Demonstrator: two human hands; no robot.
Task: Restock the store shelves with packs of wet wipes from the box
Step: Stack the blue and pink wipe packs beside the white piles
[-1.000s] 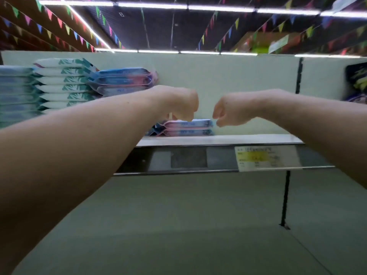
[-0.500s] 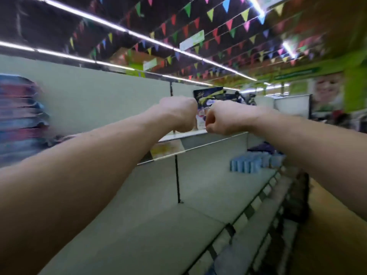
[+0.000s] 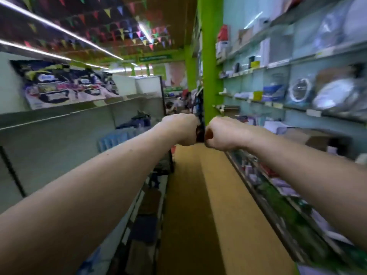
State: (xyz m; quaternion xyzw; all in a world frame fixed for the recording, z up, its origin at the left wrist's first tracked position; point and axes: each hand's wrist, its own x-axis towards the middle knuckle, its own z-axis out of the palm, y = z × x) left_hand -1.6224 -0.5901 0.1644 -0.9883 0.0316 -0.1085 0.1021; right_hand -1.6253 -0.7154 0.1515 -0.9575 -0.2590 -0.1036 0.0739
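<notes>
Both arms are held out over the aisle floor, with the left hand and right hand each curled into a fist, close together, nothing gripped. A row of blue packs (blurred, labels unreadable) is seen upright on the left shelf, well left of the left hand. The right shelves are stocked with blurred packaged goods.

Aisle floor open straight ahead btwn shelf units. Left unit: upper shelf filled w/ dark packs; bay below free on near side, blue packs at far end. Right shelves crammed along front edges. Green pillar blocks ahead-right. Left hand, right hand almost touching, no gap btwn.
</notes>
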